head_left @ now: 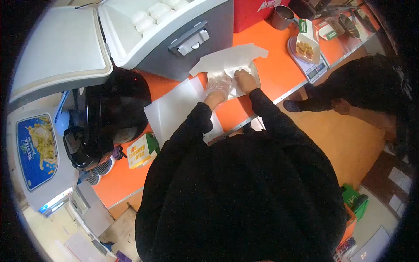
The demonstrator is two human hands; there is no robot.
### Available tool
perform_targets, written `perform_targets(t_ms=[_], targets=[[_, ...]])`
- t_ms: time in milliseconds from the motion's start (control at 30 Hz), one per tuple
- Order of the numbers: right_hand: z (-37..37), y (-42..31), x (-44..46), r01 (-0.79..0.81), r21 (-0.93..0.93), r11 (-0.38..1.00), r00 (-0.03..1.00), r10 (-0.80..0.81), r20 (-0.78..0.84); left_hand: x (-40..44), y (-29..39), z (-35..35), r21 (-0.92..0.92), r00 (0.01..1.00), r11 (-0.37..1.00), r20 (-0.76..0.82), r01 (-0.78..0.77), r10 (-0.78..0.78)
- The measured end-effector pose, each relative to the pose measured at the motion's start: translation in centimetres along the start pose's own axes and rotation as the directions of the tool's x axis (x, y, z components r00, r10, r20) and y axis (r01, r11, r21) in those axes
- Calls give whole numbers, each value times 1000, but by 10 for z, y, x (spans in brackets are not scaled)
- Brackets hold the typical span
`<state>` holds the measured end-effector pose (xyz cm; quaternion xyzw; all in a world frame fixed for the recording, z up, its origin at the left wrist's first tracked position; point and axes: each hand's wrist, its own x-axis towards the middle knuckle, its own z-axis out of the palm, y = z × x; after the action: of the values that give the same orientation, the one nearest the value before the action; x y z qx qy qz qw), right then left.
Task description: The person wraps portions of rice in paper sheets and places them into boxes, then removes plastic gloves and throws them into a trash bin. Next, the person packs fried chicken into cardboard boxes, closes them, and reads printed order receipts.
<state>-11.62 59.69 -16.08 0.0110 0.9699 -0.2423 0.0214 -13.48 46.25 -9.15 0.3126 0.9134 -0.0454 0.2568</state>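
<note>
A white cardboard box (255,74) lies on the orange counter in front of me, its lid flap (231,56) raised at the far side. My left hand (217,89) wears a clear plastic glove and reaches into the box's left part. Its fingers blur into the white behind them, so their grip cannot be made out. Bare and curled, my right hand (245,81) pinches a piece of white paper (234,91) in the box. White sheets (174,107) lie on the counter left of the box.
An open cooler (192,43) holding white wrapped bundles (152,17) stands behind the box. A black appliance (115,105) and a yellow carton (140,150) are at left. On the right, a scale (312,70) carries a box of fried food (305,48). Another person (358,83) is beyond the counter's right edge.
</note>
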Motion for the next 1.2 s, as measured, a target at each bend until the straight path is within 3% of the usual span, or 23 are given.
perform_targets(t_ms=[33, 67, 133, 200, 233, 333, 400, 433, 467, 500, 533, 567, 600, 667, 800, 867, 900, 967, 1000, 1067, 1133, 1200], targets=[[4, -4, 4, -2, 248, 969, 1000, 6, -18, 2, -1, 3, -1, 1000, 1000, -1, 6, -6], [8, -7, 5, 3, 249, 969, 1000, 1, -17, 3, 0, 7, 17, 999, 999, 5, 34, -34], [-1, -25, 4, -145, 231, 962, 984, 165, -69, 9, -1, 17, 38, 998, 997, 2, 66, -66], [-2, -25, 14, -187, 170, 968, 981, 194, -28, 6, 0, 23, -76, 989, 994, -115, 85, -93], [-1, -24, 15, -224, 154, 962, 973, 230, -26, 4, -1, 22, 75, 999, 997, -28, 33, -31], [-3, -26, 13, -265, 161, 951, 958, 279, -66, 2, 10, 4, 12, 992, 992, 13, 125, -125], [-14, -27, 10, -259, 176, 950, 966, 258, 29, 6, 14, 12, -27, 988, 989, 39, 147, -146], [-3, -16, 16, -361, 234, 903, 932, 342, 121, 26, 5, 51, -111, 970, 967, -52, 230, -236], [-1, -6, 13, -353, 233, 906, 935, 333, 119, 29, 4, 54, -155, 953, 950, -96, 272, -288], [0, 3, 3, -204, 58, 977, 976, 208, -67, 30, 2, 56, -202, 931, 930, -140, 308, -339], [0, 8, -5, -76, -144, 987, 974, 42, -222, 11, 10, 28, -116, 965, 971, -141, 208, -223], [-7, 8, -10, -38, -255, 966, 996, 17, -83, -1, 15, 13, -31, 986, 994, -128, 102, -105], [-6, 9, -12, -29, -257, 966, 997, 10, -77, 0, 14, 15, -38, 985, 993, -128, 109, -113], [-4, 13, -16, 183, -420, 889, 902, -322, -289, 3, 15, 19, 26, 985, 993, -131, 113, -108], [-17, 10, -18, 231, -478, 847, 852, -413, -321, 2, 19, 21, 16, 973, 991, -195, 133, -127], [-51, -6, -19, 307, -393, 867, 951, -294, 94, -7, 24, 2, -33, 970, 984, -161, 177, -180], [-48, -5, -19, 315, -390, 865, 949, -301, 98, -5, 19, 8, -36, 969, 982, -158, 185, -188], [-37, -2, -23, 157, -71, 985, 941, -128, 313, -1, 7, 34, -70, 925, 997, -377, 19, -44], [-35, 2, -21, 164, -69, 984, 939, -135, 316, 0, 6, 38, -72, 925, 997, -377, 26, -52], [-33, 13, -8, 212, -62, 975, 895, -168, 414, 6, 6, 45, -100, 800, 994, -592, 49, -99], [-27, 14, 0, 184, -58, 981, 909, -148, 389, 5, 17, 37, -94, 838, 990, -529, 102, -137], [-31, 20, 14, 89, 143, 986, 808, -155, 569, 4, 22, 31, -80, 862, 985, -475, 156, -175]])
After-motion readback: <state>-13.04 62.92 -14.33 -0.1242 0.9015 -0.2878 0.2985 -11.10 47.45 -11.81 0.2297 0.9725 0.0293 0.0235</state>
